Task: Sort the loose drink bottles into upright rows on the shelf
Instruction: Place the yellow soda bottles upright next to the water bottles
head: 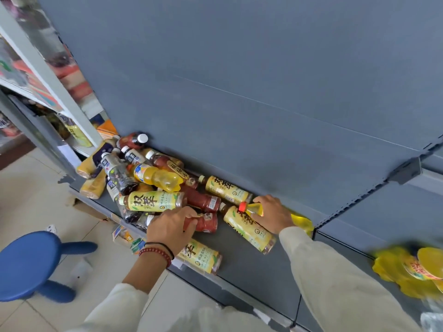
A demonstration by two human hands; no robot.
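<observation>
A heap of loose drink bottles (143, 178) lies on its side on the grey shelf (251, 264), most of it at the left end. My left hand (171, 227) grips a red-brown bottle (206, 222) lying flat near the front edge. My right hand (273, 213) is closed over a yellow bottle with a red cap (251, 208) that lies across the shelf toward the back panel. Yellow-labelled tea bottles lie around both hands: one between them (249, 227), one behind (227, 189), one at the front edge (200, 256).
A blue stool (26, 264) stands on the tiled floor at the lower left. Blurred yellow bottles (412, 271) sit on the shelf at the far right. Small cartons (127, 236) lie under the shelf edge. A neighbouring rack (48, 75) with goods rises at the left.
</observation>
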